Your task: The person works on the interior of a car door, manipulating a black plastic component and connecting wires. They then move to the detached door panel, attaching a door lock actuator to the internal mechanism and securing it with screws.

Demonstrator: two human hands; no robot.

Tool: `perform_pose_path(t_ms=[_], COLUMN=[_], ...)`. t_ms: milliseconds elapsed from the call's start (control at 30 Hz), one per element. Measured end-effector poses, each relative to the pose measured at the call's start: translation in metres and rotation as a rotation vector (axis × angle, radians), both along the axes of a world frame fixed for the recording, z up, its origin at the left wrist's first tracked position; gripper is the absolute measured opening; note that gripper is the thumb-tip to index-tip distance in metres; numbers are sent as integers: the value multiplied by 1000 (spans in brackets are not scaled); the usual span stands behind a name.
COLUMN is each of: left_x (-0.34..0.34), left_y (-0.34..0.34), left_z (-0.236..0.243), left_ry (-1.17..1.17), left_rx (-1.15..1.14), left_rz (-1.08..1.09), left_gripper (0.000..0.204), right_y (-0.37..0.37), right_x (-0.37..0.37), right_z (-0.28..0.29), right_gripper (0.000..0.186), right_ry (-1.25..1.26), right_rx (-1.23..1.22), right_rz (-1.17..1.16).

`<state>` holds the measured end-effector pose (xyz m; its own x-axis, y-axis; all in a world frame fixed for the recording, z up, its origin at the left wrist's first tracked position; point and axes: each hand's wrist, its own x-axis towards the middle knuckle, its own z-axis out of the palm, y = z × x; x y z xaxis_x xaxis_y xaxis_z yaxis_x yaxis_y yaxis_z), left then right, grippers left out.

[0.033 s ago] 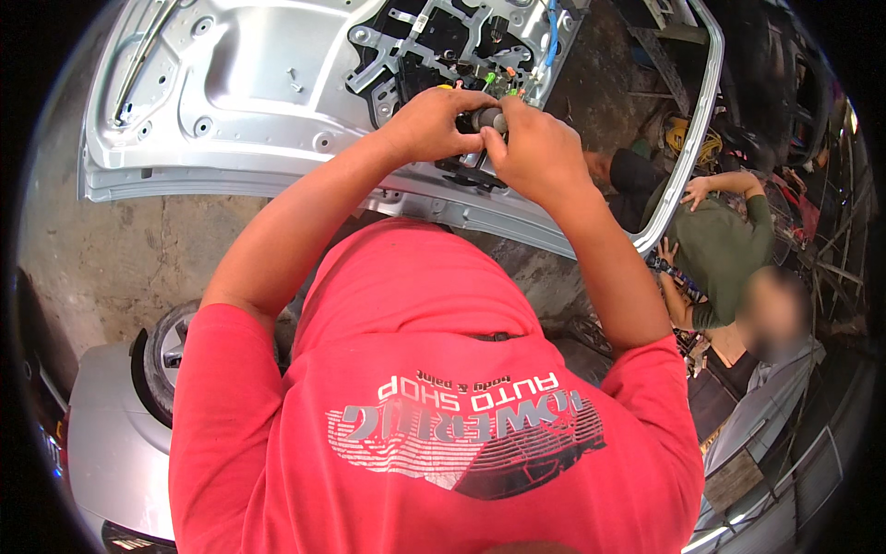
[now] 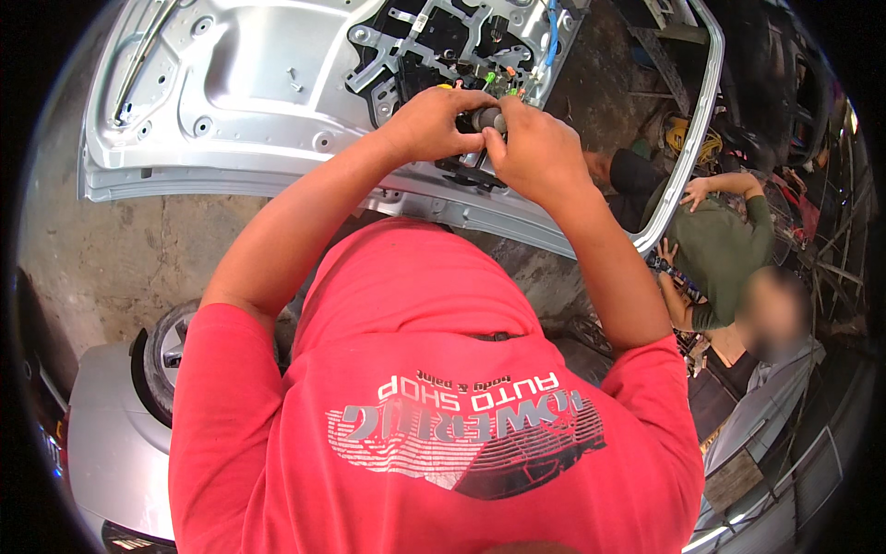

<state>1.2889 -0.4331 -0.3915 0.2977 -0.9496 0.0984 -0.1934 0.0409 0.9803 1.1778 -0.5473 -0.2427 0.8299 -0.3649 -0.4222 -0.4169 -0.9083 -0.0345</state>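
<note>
A silver car door panel (image 2: 268, 74) lies flat in front of me. Over its near edge, my left hand (image 2: 438, 123) and my right hand (image 2: 543, 152) meet, fingers curled around a small dark cylindrical part (image 2: 489, 119) with a grey end. Thumbs press it from the near side; most fingertips are hidden. Just below sits a black piece (image 2: 471, 173) at the door's edge. Beyond my fingers, metal brackets (image 2: 392, 55) show in a dark opening, along with green clips (image 2: 490, 80) and a blue cable (image 2: 552, 37). A few loose screws (image 2: 294, 83) rest on the panel.
To the right, a person in a dark green shirt (image 2: 724, 240) has a hand (image 2: 695, 189) by the door's window frame (image 2: 688, 148). A yellow coil (image 2: 694, 143) lies beyond the frame. At lower left stands a silver car (image 2: 115, 415) on the concrete floor (image 2: 120, 268).
</note>
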Motion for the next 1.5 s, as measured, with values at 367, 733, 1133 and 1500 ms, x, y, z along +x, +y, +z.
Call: perform_pose_path(t_ms=[367,733,1133,1500], left_x=[47,61,68,74], left_y=[-37,-62,-63,-73], left_z=[-14,-16,-10,-11], left_ry=[-347,-317,-350,-405], left_rx=[0,59,39,-19], left_rz=[-394,-596,-622,-772], left_gripper=[21,20,19,20], right_y=[3,2,-2,13], right_x=[3,-3,30,14], right_z=[2,-8,-10,-14], right_gripper=[33,34,47,40], right_ry=[53,24,318,148], right_rx=[4,-36,-29,-112], right_rz=[-12,117,-314,53])
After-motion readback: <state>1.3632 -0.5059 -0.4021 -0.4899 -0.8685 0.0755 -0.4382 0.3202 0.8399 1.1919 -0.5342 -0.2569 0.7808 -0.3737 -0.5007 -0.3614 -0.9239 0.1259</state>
